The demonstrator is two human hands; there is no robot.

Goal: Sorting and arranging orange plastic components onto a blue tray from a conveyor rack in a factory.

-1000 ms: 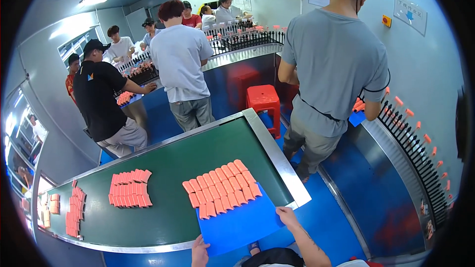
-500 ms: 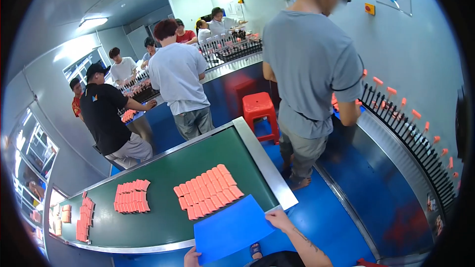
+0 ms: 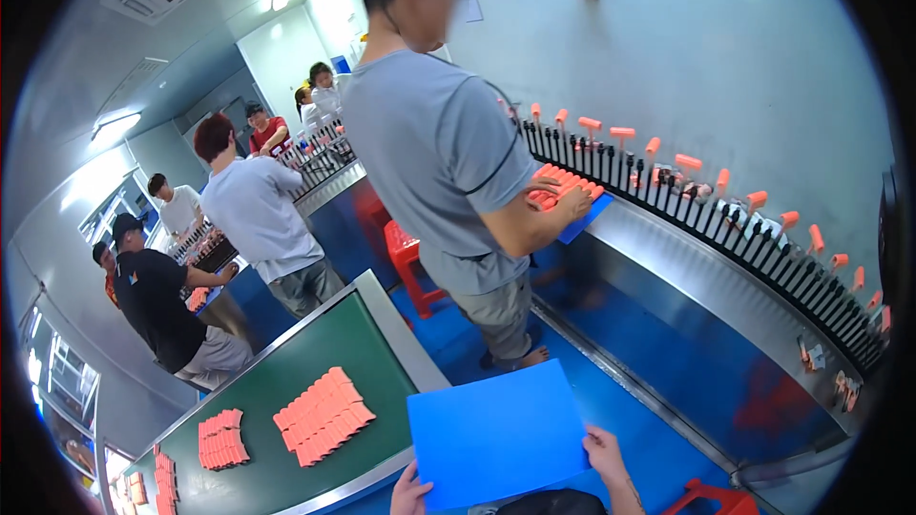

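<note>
A flat blue sheet [image 3: 498, 434] with nothing lying on it spans the space between my two hands. My left hand [image 3: 410, 492] is closed on its near left corner. At the right edge, my right hand [image 3: 605, 451] pinches the same sheet. To the left, several orange-pink tubes [image 3: 322, 417] lie packed in rows on a green conveyor belt [image 3: 372, 353], apart from the sheet. A smaller block of the same tubes [image 3: 221, 441] sits farther along the belt.
Just ahead stands a co-worker in a grey shirt [image 3: 420, 133], hands on orange tubes [image 3: 565, 187] at a metal bench. Along the wall curves a rack of black pegs [image 3: 668, 193]. One red stool [image 3: 405, 257] stands beyond the belt corner; another [image 3: 720, 499] is at lower right.
My view has turned right, toward the co-worker and the metal bench. Both hands have carried the blue sheet off the belt's near edge and to the right.
</note>
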